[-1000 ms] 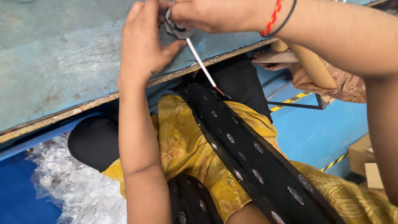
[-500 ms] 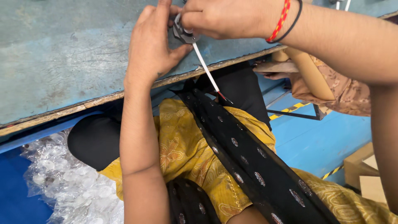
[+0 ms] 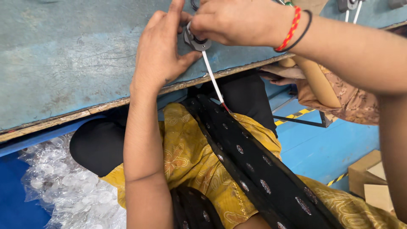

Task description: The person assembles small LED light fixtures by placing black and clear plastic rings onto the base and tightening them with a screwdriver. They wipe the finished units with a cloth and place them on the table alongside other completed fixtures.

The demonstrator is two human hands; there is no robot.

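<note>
A small grey metal ring part (image 3: 195, 41) with a white wire (image 3: 213, 78) hanging from it sits at the near edge of the worn blue-green table (image 3: 72, 63). My left hand (image 3: 163, 51) presses thumb and fingers against the part from the left. My right hand (image 3: 237, 21), with a red and a black band at the wrist, pinches the part from above. The wire runs down over the table edge and ends in a red tip above my lap.
A clear plastic bag of small parts (image 3: 68, 186) lies at lower left on the blue floor. Another person's patterned sleeve (image 3: 339, 97) is at right. Cardboard boxes (image 3: 373, 178) sit lower right. More grey parts with white wires (image 3: 352, 8) lie at the table's top right.
Both hands and the part now sit lower in view as the camera moved closer. The grip on the part looks the same.
</note>
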